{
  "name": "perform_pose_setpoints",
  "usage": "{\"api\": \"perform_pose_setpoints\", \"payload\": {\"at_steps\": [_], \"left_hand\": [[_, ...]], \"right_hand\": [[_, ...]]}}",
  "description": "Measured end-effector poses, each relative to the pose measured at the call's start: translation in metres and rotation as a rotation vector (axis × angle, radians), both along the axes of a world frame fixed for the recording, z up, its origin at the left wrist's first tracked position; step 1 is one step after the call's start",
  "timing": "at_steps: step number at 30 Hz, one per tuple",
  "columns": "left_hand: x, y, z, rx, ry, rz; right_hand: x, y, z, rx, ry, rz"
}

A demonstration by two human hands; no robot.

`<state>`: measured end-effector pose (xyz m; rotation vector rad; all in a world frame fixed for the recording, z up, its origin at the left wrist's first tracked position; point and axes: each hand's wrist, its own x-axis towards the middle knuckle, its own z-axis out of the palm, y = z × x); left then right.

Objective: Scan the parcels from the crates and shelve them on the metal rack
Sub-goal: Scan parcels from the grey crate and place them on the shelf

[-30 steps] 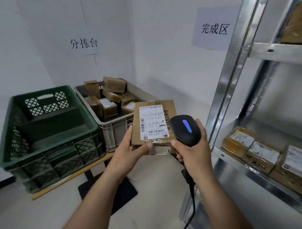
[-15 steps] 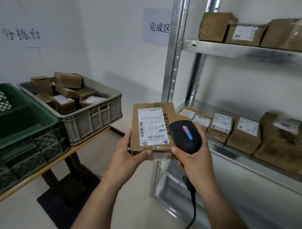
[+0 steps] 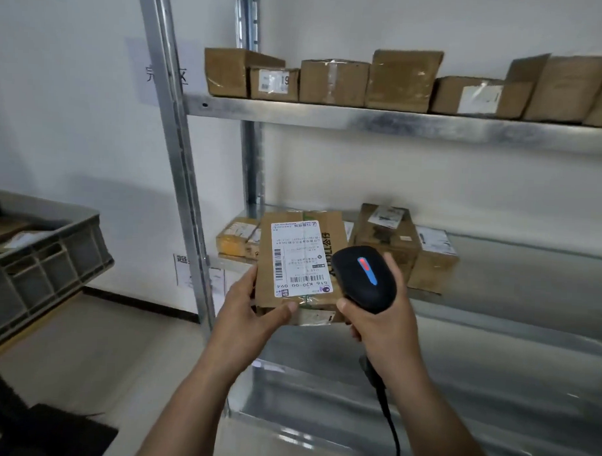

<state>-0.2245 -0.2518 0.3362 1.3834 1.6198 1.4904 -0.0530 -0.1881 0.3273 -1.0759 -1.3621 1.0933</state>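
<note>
My left hand (image 3: pixel 252 309) grips a flat brown cardboard parcel (image 3: pixel 300 258) by its lower left corner, thumb on the front. Its white barcode label faces me. My right hand (image 3: pixel 380 324) holds a black corded barcode scanner (image 3: pixel 364 279), whose head lies against the parcel's right edge with a red and blue light strip lit. Both are in front of the metal rack (image 3: pixel 364 122), level with its middle shelf (image 3: pixel 516 269). The grey crate (image 3: pixel 49 263) with more parcels stands at the left edge.
Several brown parcels line the rack's top shelf (image 3: pixel 335 82), and a few sit at the left of the middle shelf (image 3: pixel 384 237). The rack's front upright (image 3: pixel 178 175) stands left of the held parcel. The crate rests on a table with a black base (image 3: pixel 43 430).
The view has swung right from the crates to face the rack. The green crate has left the frame. Both hands keep the same hold on parcel and scanner; its light changed from blue to red and blue.
</note>
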Motion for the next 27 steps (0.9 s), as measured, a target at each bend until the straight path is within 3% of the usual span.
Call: {"api": "perform_pose_setpoints", "payload": {"at_steps": [15, 27], "left_hand": [[0.281, 0.142, -0.019, -0.039, -0.037, -0.245], [0.352, 0.228, -0.063, -0.17, -0.02, -0.322]], "right_hand": [[0.292, 0.1, -0.022, 0.03, -0.034, -0.238], [0.363, 0.181, -0.084, -0.046, -0.149, -0.286]]}}
